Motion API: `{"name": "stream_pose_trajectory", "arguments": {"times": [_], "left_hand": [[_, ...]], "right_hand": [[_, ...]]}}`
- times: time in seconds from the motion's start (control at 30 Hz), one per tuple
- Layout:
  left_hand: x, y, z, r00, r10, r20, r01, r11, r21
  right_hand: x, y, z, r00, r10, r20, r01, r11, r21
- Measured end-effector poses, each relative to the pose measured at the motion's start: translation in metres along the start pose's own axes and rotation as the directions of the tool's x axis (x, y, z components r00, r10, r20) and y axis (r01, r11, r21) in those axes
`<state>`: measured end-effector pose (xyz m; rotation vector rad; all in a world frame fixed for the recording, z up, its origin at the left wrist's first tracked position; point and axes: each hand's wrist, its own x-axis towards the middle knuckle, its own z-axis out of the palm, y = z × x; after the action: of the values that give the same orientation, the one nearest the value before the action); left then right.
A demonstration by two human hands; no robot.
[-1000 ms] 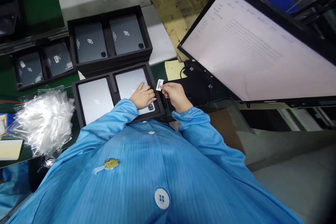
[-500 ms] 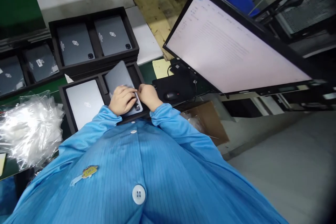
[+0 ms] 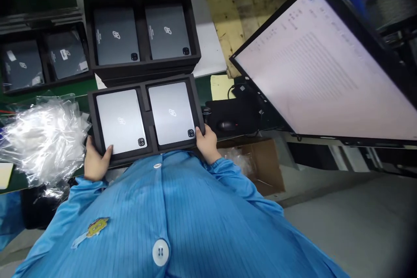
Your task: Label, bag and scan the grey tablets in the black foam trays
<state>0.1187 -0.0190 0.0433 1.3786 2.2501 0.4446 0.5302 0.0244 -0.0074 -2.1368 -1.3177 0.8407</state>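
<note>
A black foam tray [image 3: 147, 118] lies in front of me, gripped at both ends. My left hand [image 3: 97, 160] is closed around its left front corner, thumb over the rim. At the right end, my right hand [image 3: 207, 143] holds the tray's side, thumb on top and fingers hidden beneath. Two silver tablets rest in its compartments, backs up: a left tablet [image 3: 119, 117] and a right tablet [image 3: 169, 110], each with its camera at the lower right corner. Just behind stands a stack of similar trays [image 3: 141, 34] whose top one bears two dark tablets [image 3: 114, 47].
Left of the tray is a pile of clear plastic bags [image 3: 48, 143]. Another tray [image 3: 45, 58] with bagged tablets sits at the back left. On the right are a mouse [image 3: 227, 126], a yellow note [image 3: 220, 87], a large monitor [image 3: 312, 74] and an open cardboard box [image 3: 267, 165].
The right tablet, tilted under both hands before, now lies flat in its compartment. My hands have let go of it and spread apart to the tray's two ends. The view has shifted.
</note>
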Motion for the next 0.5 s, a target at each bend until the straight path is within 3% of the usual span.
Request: {"name": "stream_pose_trajectory", "arguments": {"times": [0.07,0.1,0.23,0.3,0.4,0.5], "left_hand": [[-0.001,-0.005,0.001,0.973,-0.199,0.118,0.202,0.979,-0.012],[-0.003,-0.005,0.002,0.965,-0.232,0.124,0.235,0.972,-0.012],[-0.018,0.001,0.002,0.983,-0.17,-0.072,0.163,0.983,-0.088],[-0.018,0.01,-0.001,0.975,-0.147,-0.165,0.125,0.982,-0.138],[0.016,0.041,-0.012,0.943,-0.11,-0.315,0.061,0.985,-0.163],[0.091,0.087,-0.032,0.911,0.002,-0.413,-0.077,0.983,-0.164]], "right_hand": [[-0.003,-0.001,0.0,1.0,-0.021,-0.021,0.021,1.0,0.005],[-0.005,-0.002,-0.002,0.998,-0.049,-0.034,0.05,0.999,0.012],[-0.013,-0.005,-0.014,0.976,-0.189,-0.108,0.194,0.98,0.04],[-0.003,-0.012,-0.019,0.962,-0.232,-0.143,0.236,0.971,0.019],[0.043,-0.043,-0.024,0.943,-0.273,-0.191,0.273,0.962,-0.025],[0.117,-0.099,-0.025,0.921,-0.323,-0.216,0.324,0.945,-0.033]]}}
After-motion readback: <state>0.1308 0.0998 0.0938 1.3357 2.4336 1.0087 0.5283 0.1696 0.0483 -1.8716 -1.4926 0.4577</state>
